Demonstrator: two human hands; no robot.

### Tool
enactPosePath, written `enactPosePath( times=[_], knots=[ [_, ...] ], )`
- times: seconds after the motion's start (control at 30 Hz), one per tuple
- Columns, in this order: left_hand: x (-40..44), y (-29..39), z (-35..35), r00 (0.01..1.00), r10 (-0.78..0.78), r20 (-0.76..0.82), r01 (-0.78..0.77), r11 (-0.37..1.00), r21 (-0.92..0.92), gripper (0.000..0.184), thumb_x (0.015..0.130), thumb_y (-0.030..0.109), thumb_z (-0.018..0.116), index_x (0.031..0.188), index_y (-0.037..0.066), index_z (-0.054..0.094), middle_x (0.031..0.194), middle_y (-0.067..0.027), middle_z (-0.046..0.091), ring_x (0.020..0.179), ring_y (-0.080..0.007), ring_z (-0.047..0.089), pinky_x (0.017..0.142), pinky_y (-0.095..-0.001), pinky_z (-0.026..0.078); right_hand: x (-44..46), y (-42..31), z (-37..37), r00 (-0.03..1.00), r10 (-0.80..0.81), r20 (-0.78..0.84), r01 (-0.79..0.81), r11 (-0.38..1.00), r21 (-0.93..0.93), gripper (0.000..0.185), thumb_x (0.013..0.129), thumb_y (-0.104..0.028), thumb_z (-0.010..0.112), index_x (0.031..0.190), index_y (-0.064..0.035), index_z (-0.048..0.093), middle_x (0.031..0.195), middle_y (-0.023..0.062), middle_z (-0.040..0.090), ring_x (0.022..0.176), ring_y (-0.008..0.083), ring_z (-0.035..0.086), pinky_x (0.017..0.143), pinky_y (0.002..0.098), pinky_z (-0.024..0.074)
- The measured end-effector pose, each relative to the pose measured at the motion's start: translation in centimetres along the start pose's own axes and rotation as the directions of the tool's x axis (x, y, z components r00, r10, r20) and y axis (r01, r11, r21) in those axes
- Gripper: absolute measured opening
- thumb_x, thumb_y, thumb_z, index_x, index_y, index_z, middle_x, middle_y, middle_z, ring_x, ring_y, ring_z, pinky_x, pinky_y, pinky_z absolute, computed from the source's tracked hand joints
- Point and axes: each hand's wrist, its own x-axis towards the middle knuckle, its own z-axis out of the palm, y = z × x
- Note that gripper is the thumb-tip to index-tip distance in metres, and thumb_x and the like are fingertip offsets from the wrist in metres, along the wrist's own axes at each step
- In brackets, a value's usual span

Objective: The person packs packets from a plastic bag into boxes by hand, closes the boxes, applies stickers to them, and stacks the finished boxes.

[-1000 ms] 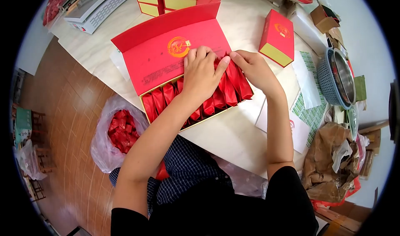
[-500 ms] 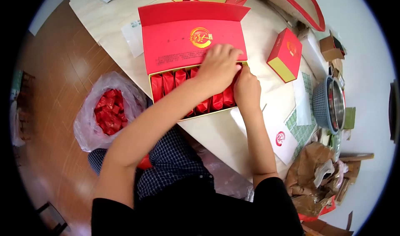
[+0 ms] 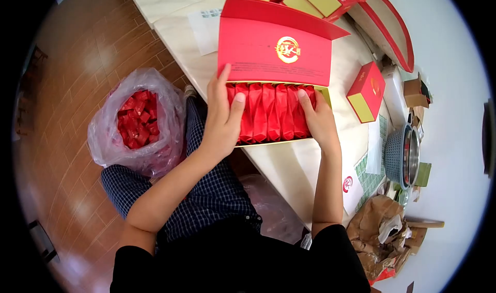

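A red gift box with its lid (image 3: 258, 55) raised lies at the table's near edge. Several shiny red packets (image 3: 268, 112) stand side by side in its yellow-edged tray. My left hand (image 3: 222, 114) holds the box's left end, thumb over the leftmost packets and fingers along the outside. At the right end, my right hand (image 3: 318, 117) has its thumb on the packets and its fingers at the box wall. A gold emblem and small print mark the inside of the lid.
An open plastic bag (image 3: 170, 122) of red packets is at the left. A closed red box (image 3: 367, 91) sits right on the table (image 3: 279, 169). Stacked boxes (image 3: 310, 1) stand behind; a blue basket (image 3: 393, 156) and brown paper (image 3: 372, 231) are at the right.
My hands have moved apart from the right part of the packet row to the box's two ends. The packets are now in plain view. The camera view has shifted left.
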Motion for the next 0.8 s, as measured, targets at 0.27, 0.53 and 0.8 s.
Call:
enactPosePath(
  times=[0.27,0.53,0.8],
  knots=[
    [-0.8,-1.1,0.3,0.999,-0.032,0.023,0.037,0.953,-0.302,0.068,0.1,0.039,0.04,0.145,-0.004,0.014,0.15,-0.0234,0.018,0.142,-0.0324,0.015,0.116,-0.0394,0.012,2.1,1.9,1.8,0.971,-0.212,-0.109,0.182,0.955,-0.234,0.071,0.093,-0.056,0.043,0.129,0.0052,0.046,0.122,0.0286,0.055,0.117,0.0412,0.051,0.099,0.0437,0.0389],
    [-5.8,-6.8,-14.1,0.92,-0.159,-0.359,0.061,0.961,-0.271,0.029,0.098,0.018,0.045,0.121,0.002,0.05,0.123,-0.0144,0.047,0.117,-0.0244,0.045,0.102,-0.0353,0.034,0.0,-1.7,1.9,0.826,-0.428,-0.367,0.198,0.829,-0.523,0.046,0.096,-0.023,0.052,0.128,0.009,0.045,0.128,0.0267,0.052,0.119,0.038,0.048,0.099,0.0422,0.0373],
    [-7.7,-16.0,-23.4,0.713,-0.452,-0.536,0.226,0.872,-0.434,0.019,0.095,0.007,0.046,0.112,0.003,0.054,0.11,-0.0065,0.052,0.097,-0.0155,0.055,0.089,-0.0287,0.042,-7.8,-21.7,24.0,0.588,-0.806,0.075,0.808,0.588,-0.012,0.028,0.087,0.0,0.051,0.115,0.0015,0.055,0.113,0.0138,0.058,0.109,0.0269,0.053,0.099,0.0353,0.0388]
  ],
)
